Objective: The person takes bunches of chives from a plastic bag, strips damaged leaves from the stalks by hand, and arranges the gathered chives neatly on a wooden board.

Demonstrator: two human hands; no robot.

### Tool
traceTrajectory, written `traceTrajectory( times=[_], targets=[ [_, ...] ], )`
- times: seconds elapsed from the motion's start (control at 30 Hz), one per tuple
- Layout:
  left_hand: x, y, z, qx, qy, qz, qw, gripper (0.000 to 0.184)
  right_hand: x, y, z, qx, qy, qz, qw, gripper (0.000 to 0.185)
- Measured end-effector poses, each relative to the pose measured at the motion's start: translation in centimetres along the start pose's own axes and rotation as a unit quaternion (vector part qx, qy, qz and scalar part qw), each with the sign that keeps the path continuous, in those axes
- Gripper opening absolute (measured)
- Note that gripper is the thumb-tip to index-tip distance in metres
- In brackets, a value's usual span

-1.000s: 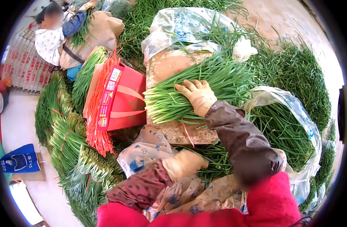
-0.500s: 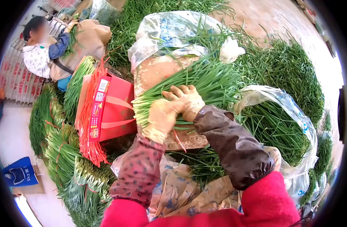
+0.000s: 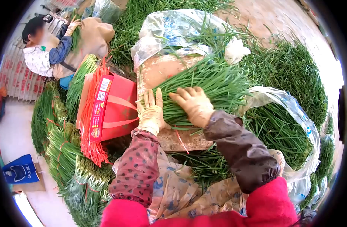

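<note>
A loose heap of long green stalks [image 3: 207, 85] lies across a worn board [image 3: 162, 70]. My left hand [image 3: 151, 113], in a pale glove, is upright against the cut ends at the heap's left side, fingers stretched out and slightly apart; it covers most of those ends. On top of the stalks rests my right hand [image 3: 194, 105], gloved too, with its fingers spread. A red tie [image 3: 182, 140] sticks out from under the heap at the board's front. Left of the board stands a red bag [image 3: 122, 104] with red ties [image 3: 91, 121] hung over its side.
Tied green bundles [image 3: 64, 147] are stacked at the left. An open plastic bag [image 3: 294, 113] of greens is at the right, and another plastic bag [image 3: 173, 28] lies behind the board. A co-worker [image 3: 41, 49] sits at the upper left, holding greens. Loose greens [image 3: 294, 72] cover the floor.
My left hand came up from below the board, passed close to my right hand, and is now at the stalks' left ends. My right hand has stayed on the stalks.
</note>
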State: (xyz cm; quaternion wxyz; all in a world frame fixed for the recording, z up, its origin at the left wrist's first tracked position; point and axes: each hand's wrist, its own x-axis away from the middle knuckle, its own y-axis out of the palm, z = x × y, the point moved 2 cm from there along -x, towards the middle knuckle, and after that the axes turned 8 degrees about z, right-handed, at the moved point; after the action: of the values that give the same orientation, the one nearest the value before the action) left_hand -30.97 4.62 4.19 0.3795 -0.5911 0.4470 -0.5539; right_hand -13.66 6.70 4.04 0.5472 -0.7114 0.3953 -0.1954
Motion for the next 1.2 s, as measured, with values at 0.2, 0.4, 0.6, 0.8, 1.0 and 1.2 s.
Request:
traceTrajectory(
  times=[0.2, 0.4, 0.6, 0.8, 1.0, 1.2],
  targets=[
    [-0.2, -0.1, -0.3, 0.035, 0.011, -0.043, 0.998, 0.148, 2.3, -3.9, 4.3, -0.039, 0.057, -0.098, 0.993, 0.089],
    [0.4, 1.0, -0.1, 0.059, 0.009, -0.025, 0.998, 0.146, 0.7, -8.7, 9.0, -0.166, 0.291, 0.009, 0.942, 0.031],
    [0.4, 1.3, -0.3, 0.057, 0.025, -0.021, 0.998, 0.146, -5.5, -5.3, 2.8, 0.016, 0.154, -0.044, 0.987, 0.022],
    [0.5, 1.3, -0.5, 0.096, 0.040, 0.000, 0.995, 0.143, -8.0, -0.6, 3.4, 0.060, 0.158, -0.111, 0.979, 0.020],
    [0.8, 1.5, -0.1, 0.076, 0.040, 0.020, 0.996, 0.141, -7.8, -2.1, 3.1, 0.026, 0.102, -0.021, 0.994, 0.016],
    [0.4, 3.3, 0.3, 0.017, 0.057, 0.074, 0.995, 0.141, -8.8, -4.0, 1.9, 0.094, 0.038, -0.017, 0.995, 0.013]
  ],
)
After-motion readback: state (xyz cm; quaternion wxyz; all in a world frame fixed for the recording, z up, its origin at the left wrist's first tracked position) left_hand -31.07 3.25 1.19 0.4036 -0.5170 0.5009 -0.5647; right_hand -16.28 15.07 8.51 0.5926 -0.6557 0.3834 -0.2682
